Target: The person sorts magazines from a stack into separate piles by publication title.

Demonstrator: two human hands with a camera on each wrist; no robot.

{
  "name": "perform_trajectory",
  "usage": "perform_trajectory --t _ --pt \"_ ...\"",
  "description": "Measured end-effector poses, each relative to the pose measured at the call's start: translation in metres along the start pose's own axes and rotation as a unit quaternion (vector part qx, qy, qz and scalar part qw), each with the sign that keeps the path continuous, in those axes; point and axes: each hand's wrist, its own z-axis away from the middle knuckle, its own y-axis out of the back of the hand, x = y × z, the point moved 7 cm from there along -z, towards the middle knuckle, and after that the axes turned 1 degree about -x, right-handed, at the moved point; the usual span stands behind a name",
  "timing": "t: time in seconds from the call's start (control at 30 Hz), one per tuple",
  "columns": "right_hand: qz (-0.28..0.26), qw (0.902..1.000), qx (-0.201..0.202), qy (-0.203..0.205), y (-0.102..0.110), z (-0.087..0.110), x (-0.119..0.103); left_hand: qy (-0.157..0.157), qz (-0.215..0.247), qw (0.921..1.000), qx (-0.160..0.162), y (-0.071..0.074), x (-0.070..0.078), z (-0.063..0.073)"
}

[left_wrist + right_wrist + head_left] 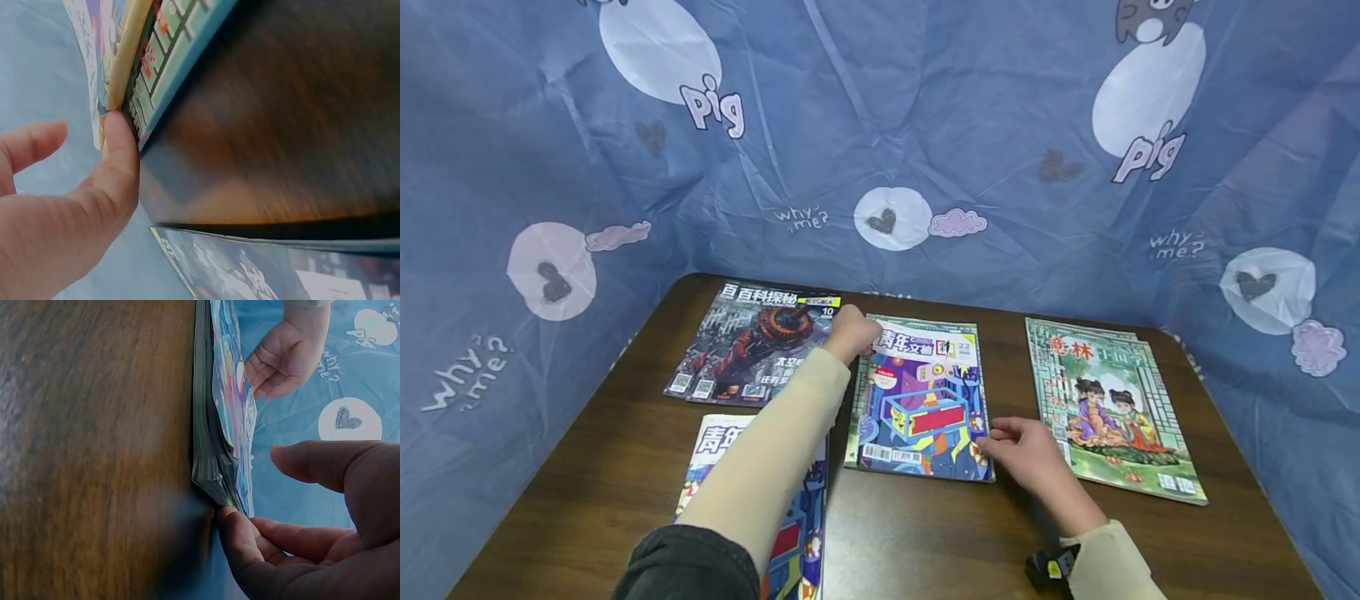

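Observation:
A purple-and-blue magazine (917,408) lies on a green-edged magazine (852,446) in the middle of the table. My left hand (852,333) is at the upper left corner of this pile. In the left wrist view, a fingertip (119,125) touches the pile's edge and the thumb stands apart from it. On the opposite side, my right hand (1033,458) is at the pile's right edge, near the bottom. Its fingers (237,534) touch the end of the pile in the right wrist view, with the thumb held away from the cover.
A dark magazine (752,342) lies at the back left of the brown table (917,542). Nearer, another purple-and-blue magazine (790,550) is partly hidden under my left arm. Green magazines (1120,408) are stacked at the right. Blue patterned cloth (880,150) hangs behind the table.

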Motion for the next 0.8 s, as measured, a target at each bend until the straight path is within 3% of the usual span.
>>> perform_trajectory --t 0.2,0.43,0.8 --pt "-0.009 0.9999 -0.001 0.004 0.0 0.001 0.0 0.034 0.074 0.996 -0.037 -0.003 -0.003 0.003" --pt "-0.019 0.9998 0.002 0.002 0.0 0.002 0.003 0.037 0.101 0.9918 -0.068 -0.009 -0.003 0.009" --pt "-0.036 0.9993 0.006 -0.001 0.0 0.002 0.007 0.057 0.139 0.9842 -0.094 -0.017 -0.01 0.007"
